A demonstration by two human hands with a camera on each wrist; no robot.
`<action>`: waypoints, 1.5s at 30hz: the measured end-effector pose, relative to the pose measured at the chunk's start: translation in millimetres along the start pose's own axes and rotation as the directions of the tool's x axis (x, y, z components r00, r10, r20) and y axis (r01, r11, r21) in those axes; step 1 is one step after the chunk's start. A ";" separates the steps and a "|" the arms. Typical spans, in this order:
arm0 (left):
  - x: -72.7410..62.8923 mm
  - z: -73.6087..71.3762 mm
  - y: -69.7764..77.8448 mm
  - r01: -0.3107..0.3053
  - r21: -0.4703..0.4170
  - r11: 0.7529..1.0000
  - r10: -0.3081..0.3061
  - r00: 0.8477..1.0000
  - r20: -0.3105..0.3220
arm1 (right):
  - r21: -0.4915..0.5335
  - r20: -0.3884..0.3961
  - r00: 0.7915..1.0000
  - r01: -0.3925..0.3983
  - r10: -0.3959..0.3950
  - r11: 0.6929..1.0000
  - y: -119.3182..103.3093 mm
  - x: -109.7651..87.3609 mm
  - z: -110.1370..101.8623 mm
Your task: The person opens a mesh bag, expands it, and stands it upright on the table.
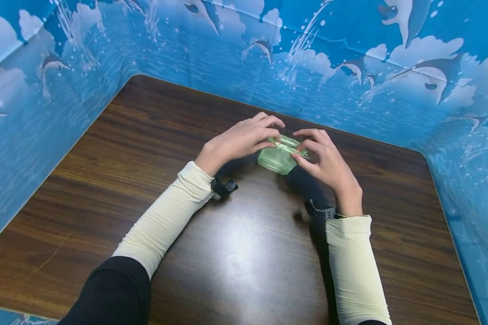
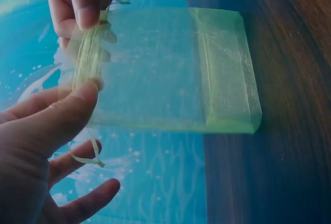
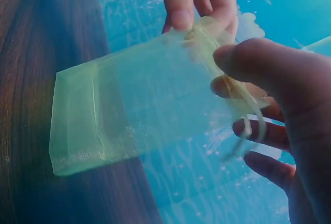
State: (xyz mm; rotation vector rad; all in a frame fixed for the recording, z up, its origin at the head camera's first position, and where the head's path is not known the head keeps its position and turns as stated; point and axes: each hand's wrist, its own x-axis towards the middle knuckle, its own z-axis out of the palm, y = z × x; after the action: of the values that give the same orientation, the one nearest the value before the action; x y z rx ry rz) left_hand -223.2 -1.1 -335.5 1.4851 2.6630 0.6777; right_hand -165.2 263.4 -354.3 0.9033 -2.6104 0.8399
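Note:
Between both hands is a sheer pale-green organza drawstring pouch (image 1: 277, 160), its gathered top edge away from the person. My left hand (image 1: 248, 137) pinches the gathered neck near one side, thumb in front and index finger behind, other fingers spread. At the opposite side my right hand (image 1: 321, 155) pinches the same neck between thumb and fingers. In the left wrist view a thin drawstring end (image 2: 93, 157) dangles below the left thumb. Ribbon loops (image 3: 253, 128) hang by the right fingers in the right wrist view. Through the see-through fabric, no contents show.
A dark wood-grain table (image 1: 244, 253) lies under the arms. Blue cloth with printed dolphins (image 1: 264, 49) surrounds it at the back and sides. Each wrist wears a black strap, such as the left strap (image 1: 223, 187), over cream sleeves (image 1: 171, 216).

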 end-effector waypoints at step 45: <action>-4.9 -7.7 1.8 -0.045 -0.104 0.994 0.045 0.999 -0.004 | 0.019 -0.006 1.000 0.026 -0.026 0.999 -9.8 1.5 -5.5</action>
State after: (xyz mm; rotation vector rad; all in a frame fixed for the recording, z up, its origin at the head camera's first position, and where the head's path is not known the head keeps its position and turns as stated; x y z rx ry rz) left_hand -220.8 -7.0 -328.7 1.5219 2.5591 0.8072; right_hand -159.9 259.7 -345.0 0.9360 -2.5846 0.8603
